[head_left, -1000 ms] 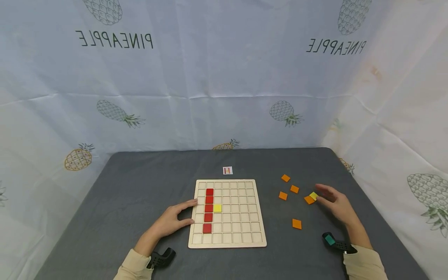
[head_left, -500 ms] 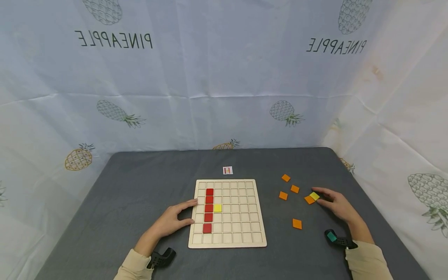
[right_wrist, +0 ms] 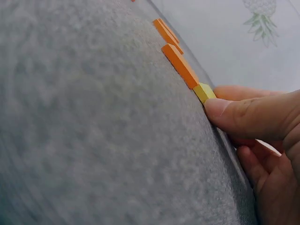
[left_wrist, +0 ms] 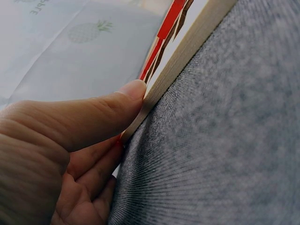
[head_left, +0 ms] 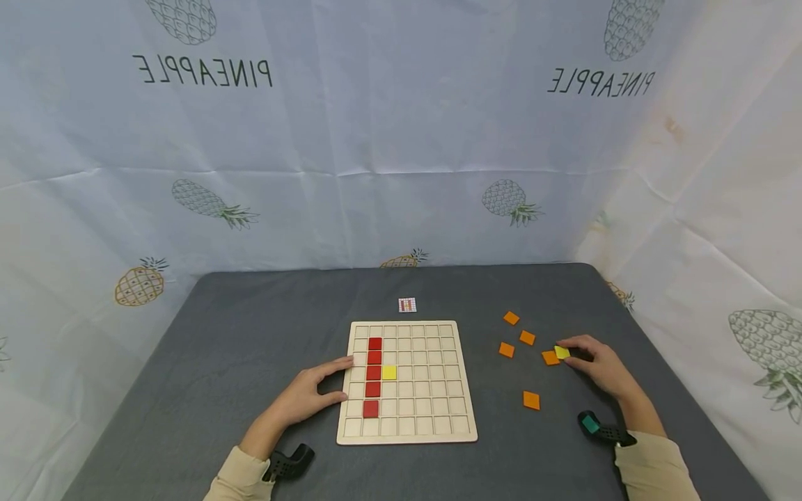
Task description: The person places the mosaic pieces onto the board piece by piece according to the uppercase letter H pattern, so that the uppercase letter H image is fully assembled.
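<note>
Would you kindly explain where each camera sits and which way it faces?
Head: worn on the person's head, facing forward and down at the board and cloth backdrop; left hand and right hand show.
Left wrist: on that wrist, looking along the board's edge and red tiles; left thumb and some fingers show.
Right wrist: on that wrist, looking toward the yellow tile and orange tiles; right thumb and some fingers show.
Shared: head and right wrist both show the right hand pinching the yellow tile.

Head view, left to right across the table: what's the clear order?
Left hand, column of red tiles, yellow tile on the board, small printed card, frontmost orange tile, right hand.
</note>
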A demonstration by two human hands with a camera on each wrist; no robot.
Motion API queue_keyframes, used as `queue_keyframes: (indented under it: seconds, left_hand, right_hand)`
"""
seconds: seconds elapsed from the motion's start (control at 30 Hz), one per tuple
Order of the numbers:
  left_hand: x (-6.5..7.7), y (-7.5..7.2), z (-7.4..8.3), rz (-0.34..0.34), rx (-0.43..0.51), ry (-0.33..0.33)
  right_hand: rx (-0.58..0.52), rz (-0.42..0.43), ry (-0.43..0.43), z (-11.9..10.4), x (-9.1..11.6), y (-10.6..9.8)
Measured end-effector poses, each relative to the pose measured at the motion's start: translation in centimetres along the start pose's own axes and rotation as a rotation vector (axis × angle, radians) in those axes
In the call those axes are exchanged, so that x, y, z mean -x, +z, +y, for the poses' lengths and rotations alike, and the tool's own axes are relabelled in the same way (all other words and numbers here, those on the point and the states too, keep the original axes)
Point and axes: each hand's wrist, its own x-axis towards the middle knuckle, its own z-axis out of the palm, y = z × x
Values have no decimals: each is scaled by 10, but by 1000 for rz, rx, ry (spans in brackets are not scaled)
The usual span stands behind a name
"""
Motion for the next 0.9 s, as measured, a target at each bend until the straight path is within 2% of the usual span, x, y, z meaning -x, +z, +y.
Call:
queue_keyframes:
  seconds: [0.2,0.33,0.67,0.9]
  left_hand:
    - [0,1,0,0,5,2]
    - [0,1,0,3,4,-4]
    - [-1,1,0,8,-5,-9]
    - [0,1,1,3,-3,-14]
  right_hand:
    - [29,20,85,-7,0,0]
    - [45,34,101,-17,-2,1]
    - [25,52,-40,-58,-17,16]
    - [-31,19,-164,-90,-29,41]
